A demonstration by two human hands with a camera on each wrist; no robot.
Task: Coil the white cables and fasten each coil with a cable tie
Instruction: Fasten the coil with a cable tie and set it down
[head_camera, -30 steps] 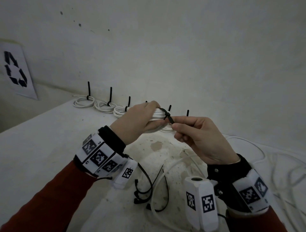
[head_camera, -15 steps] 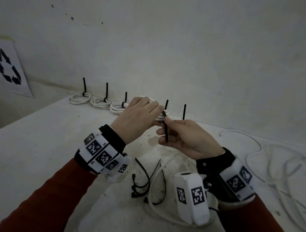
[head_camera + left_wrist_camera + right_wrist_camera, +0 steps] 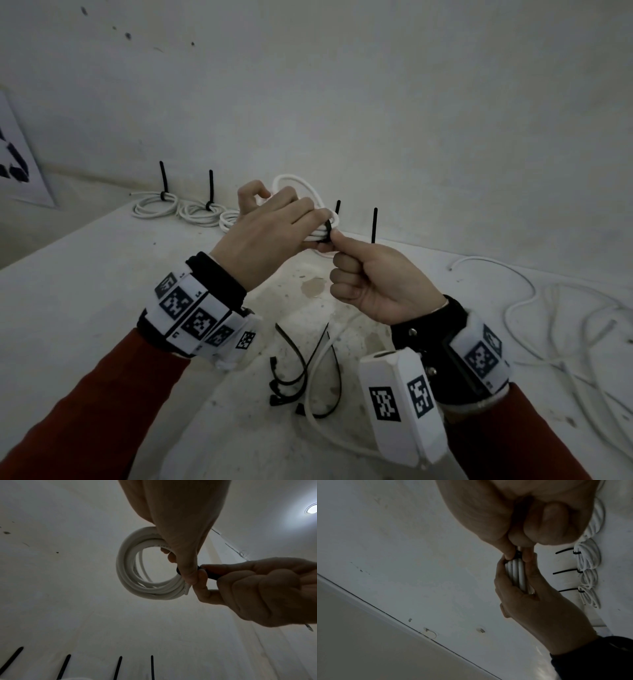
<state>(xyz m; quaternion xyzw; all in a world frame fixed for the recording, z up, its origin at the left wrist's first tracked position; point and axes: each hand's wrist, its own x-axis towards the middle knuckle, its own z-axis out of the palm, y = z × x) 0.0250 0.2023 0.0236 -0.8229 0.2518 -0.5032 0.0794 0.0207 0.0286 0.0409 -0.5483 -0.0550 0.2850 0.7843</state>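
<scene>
**Coil held in the air, tie pinched at its rim**

White tabletop (image 3: 85, 308), stained and speckled near the middle, set against a plain pale wall. Paper sheet with a black recycling mark (image 3: 17, 161) leans at far left.

Left hand (image 3: 270, 236) raised above the tabletop, fingers curled round one side of a white cable coil (image 3: 137, 566); the wrist view shows several loops bunched in the grip, the rest of the ring hanging free. Black cable tie (image 3: 329, 230) wraps the bundle just beside the left fingertips.

Right hand (image 3: 373, 284) meets the left at that spot, thumb and forefinger pinching the tie, other fingers folded into the palm. The tie's tail runs into the fist in the left wrist view.

Along the back edge, finished coils (image 3: 156, 205) lie in a row, each with a black tie tail standing upright. Spare black cable ties (image 3: 301, 370) lie below the hands. Loose white cable (image 3: 534, 308) sprawls uncoiled at right.
</scene>
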